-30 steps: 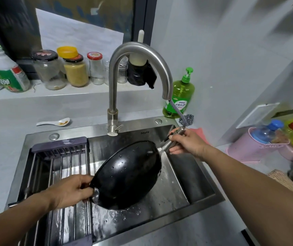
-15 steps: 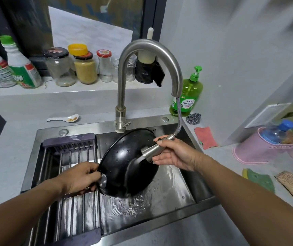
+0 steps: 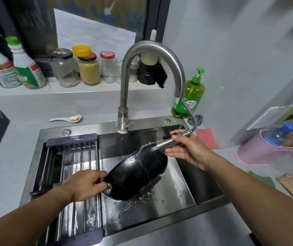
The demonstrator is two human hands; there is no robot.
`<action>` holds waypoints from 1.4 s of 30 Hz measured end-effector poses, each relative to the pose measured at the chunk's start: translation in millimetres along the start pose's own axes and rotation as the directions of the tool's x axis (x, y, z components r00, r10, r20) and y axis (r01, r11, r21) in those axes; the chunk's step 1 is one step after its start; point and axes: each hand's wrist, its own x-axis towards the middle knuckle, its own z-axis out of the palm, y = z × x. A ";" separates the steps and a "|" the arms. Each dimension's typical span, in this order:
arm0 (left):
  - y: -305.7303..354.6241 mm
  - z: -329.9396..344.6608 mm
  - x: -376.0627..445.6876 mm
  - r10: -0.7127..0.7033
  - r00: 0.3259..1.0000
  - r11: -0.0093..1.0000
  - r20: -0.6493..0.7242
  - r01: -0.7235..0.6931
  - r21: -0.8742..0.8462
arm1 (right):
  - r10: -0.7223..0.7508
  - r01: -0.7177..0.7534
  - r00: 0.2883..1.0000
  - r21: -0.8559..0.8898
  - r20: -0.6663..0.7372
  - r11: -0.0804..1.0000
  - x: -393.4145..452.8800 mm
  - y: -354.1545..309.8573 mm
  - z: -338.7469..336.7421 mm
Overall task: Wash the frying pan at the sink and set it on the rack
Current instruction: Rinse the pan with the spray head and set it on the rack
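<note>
A black frying pan (image 3: pixel 133 176) is tilted over the steel sink (image 3: pixel 181 189), its rounded underside facing me. My left hand (image 3: pixel 87 185) grips the pan at its handle end, by the near rim. My right hand (image 3: pixel 186 150) is closed on the pull-out spray head (image 3: pixel 167 143), whose hose runs up to the curved faucet (image 3: pixel 152 48). Water streams from the spray head over the pan's upper edge and splashes into the basin. A metal rack (image 3: pixel 76 174) with purple end bars spans the sink's left half.
Jars and bottles line the ledge behind the sink. A green soap bottle (image 3: pixel 190 96), a steel scourer (image 3: pixel 198 119) and a pink cloth (image 3: pixel 206 139) sit at the right rim. A white spoon (image 3: pixel 67 119) lies behind the sink. A pink basket (image 3: pixel 266 153) stands at right.
My right hand has pulled the spray head back to the right and up, off the pan's middle to its upper edge. The pan has tilted flatter; my left hand keeps its grip.
</note>
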 end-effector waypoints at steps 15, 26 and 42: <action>-1.0 12.6 -2.0 0.091 0.994 0.984 -0.065 -0.080 0.158 | -0.036 -0.049 0.985 -0.477 -0.167 0.878 3.5 -41.5 -47.9; 23.4 27.7 14.9 0.174 0.982 0.836 -0.073 -0.108 0.539 | -0.043 -0.028 0.987 -0.428 -0.156 0.903 10.4 -23.1 -34.8; 36.5 45.7 39.5 0.022 0.991 0.905 -0.135 0.038 0.424 | 0.026 -0.027 0.999 -0.026 -0.026 0.999 23.4 26.8 50.5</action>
